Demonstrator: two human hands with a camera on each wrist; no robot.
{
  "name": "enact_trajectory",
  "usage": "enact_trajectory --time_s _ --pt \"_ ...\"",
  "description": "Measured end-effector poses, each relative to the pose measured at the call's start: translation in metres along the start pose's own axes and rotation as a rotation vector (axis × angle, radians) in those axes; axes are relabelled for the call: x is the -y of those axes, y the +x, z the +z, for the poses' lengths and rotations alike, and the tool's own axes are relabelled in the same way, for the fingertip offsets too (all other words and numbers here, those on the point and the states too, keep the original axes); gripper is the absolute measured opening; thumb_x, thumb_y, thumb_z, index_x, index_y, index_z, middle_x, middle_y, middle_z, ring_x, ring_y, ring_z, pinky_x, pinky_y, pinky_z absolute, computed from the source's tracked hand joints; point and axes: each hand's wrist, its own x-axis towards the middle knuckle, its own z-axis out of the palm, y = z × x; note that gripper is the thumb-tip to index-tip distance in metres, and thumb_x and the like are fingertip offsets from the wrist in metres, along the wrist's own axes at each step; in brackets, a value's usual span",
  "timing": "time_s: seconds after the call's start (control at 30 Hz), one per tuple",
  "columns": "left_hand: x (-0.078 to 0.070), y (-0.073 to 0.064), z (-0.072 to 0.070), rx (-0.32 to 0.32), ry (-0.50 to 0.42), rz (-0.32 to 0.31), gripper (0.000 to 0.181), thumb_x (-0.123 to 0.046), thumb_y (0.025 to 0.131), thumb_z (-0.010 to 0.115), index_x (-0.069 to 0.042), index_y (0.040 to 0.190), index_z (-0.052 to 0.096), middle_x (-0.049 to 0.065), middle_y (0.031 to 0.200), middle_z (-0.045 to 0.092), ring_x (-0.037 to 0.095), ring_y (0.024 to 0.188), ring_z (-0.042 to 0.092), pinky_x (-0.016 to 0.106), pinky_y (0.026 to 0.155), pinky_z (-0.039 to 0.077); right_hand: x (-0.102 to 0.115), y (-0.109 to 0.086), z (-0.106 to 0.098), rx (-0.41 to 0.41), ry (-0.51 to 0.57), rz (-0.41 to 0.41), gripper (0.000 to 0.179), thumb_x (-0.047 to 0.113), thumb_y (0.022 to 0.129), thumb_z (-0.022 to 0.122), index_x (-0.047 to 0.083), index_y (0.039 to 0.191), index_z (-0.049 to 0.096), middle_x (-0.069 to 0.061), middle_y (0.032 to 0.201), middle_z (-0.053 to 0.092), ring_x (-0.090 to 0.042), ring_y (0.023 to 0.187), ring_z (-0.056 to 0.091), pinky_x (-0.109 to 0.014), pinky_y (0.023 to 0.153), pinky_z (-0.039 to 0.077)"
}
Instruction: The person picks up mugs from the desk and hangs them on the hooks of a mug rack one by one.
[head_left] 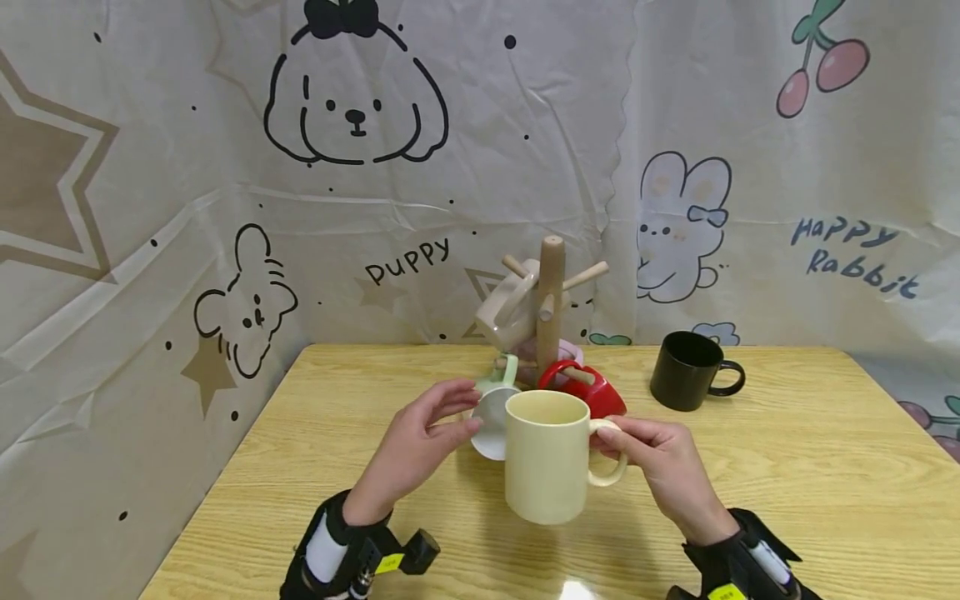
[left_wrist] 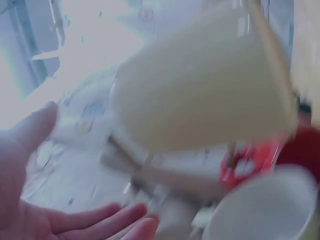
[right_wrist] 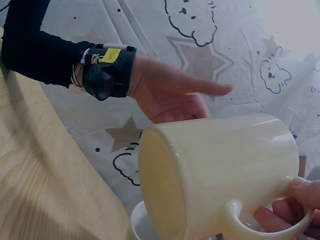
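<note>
A pale yellow mug (head_left: 546,467) hangs upright over the table in the head view, its handle to the right. My right hand (head_left: 663,471) pinches that handle between thumb and fingers, which the right wrist view also shows. To the left of the mug, my left hand (head_left: 420,446) has its fingers spread and holds nothing; the left wrist view shows a gap between it and the mug. Just behind is a wooden mug tree (head_left: 551,308). A light green mug (head_left: 492,423) with a white inside and a red mug (head_left: 600,396) hang low on it, partly hidden by the yellow mug.
Higher on the tree hangs a cream mug (head_left: 506,321), and a pink mug (head_left: 570,352) shows behind the post. Bare pegs stick out near the top. A black mug (head_left: 686,372) stands upright on the wooden table (head_left: 810,467) at the right. A printed cloth (head_left: 480,183) hangs behind.
</note>
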Motion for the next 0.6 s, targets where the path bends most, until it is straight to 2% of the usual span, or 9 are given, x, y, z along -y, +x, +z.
enact_trajectory --time_s 0.07,0.13,0.27,0.43,0.6 --pt "-0.003 -0.003 0.01 0.075 -0.06 0.037 0.065 -0.026 0.085 0.066 -0.004 0.137 0.036 0.015 0.134 0.048 0.029 0.124 0.046 0.039 0.097 0.044 0.0 -0.002 0.003 0.006 -0.014 -0.014 0.038 0.022 0.088 0.061 -0.007 0.112 0.062 0.009 0.088 0.071 -0.008 0.085 0.066 -0.023 0.077 0.052" --pt "-0.004 -0.005 0.018 0.133 -0.073 0.053 0.077 -0.033 0.083 0.068 -0.003 0.141 0.028 0.016 0.139 0.043 0.03 0.127 0.043 0.041 0.098 0.043 0.001 -0.004 0.005 0.01 -0.022 -0.027 0.036 0.022 0.087 0.062 -0.006 0.111 0.063 0.008 0.088 0.071 -0.009 0.086 0.066 -0.023 0.077 0.052" --pt "-0.002 -0.005 0.032 0.2 -0.078 0.019 0.087 -0.043 0.077 0.071 -0.008 0.142 0.024 0.013 0.137 0.044 0.029 0.123 0.047 0.042 0.097 0.043 0.0 -0.006 0.009 0.015 -0.025 -0.05 0.035 0.021 0.087 0.063 -0.005 0.11 0.064 0.008 0.088 0.071 -0.01 0.085 0.067 -0.024 0.077 0.052" --pt "0.002 -0.004 0.042 0.193 -0.112 -0.03 0.08 -0.037 0.072 0.077 -0.017 0.135 0.032 0.006 0.126 0.05 0.023 0.11 0.053 0.041 0.091 0.045 -0.001 -0.006 0.012 0.029 -0.004 -0.055 0.035 0.021 0.087 0.062 -0.005 0.11 0.064 0.009 0.091 0.071 -0.012 0.087 0.067 -0.023 0.079 0.052" --pt "0.003 -0.005 0.05 0.148 -0.118 -0.051 0.078 -0.035 0.07 0.079 -0.015 0.132 0.036 0.006 0.122 0.054 0.018 0.105 0.055 0.035 0.085 0.047 -0.003 -0.006 0.013 0.037 0.007 -0.04 0.036 0.022 0.087 0.062 -0.006 0.11 0.063 0.006 0.092 0.071 -0.01 0.088 0.067 -0.023 0.079 0.052"
